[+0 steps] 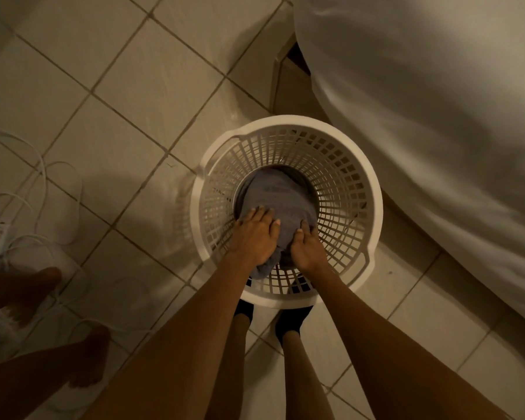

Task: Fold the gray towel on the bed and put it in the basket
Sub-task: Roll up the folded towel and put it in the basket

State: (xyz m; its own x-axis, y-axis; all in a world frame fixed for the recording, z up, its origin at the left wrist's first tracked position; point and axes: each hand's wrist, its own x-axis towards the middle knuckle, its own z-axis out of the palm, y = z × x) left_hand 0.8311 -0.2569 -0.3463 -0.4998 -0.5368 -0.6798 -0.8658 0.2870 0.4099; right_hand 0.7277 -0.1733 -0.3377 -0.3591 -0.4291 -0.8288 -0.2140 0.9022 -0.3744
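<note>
The folded gray towel point(275, 197) lies inside the round white slatted basket point(350, 189), which stands on the tiled floor beside the bed. Both my hands reach down into the basket. My left hand point(253, 234) lies on top of the towel with its fingers stretched flat and pressing down. My right hand point(306, 247) is at the towel's near right edge, its thumb on top and its fingers curled under the fabric. The towel's near end rides up against the basket's near wall below my left wrist.
The bed with its white sheet point(437, 101) fills the right side, close to the basket. White cables point(43, 183) and a power strip lie on the floor at left. Another person's bare feet point(85, 356) stand at lower left. My own feet in dark socks point(290, 324) are just behind the basket.
</note>
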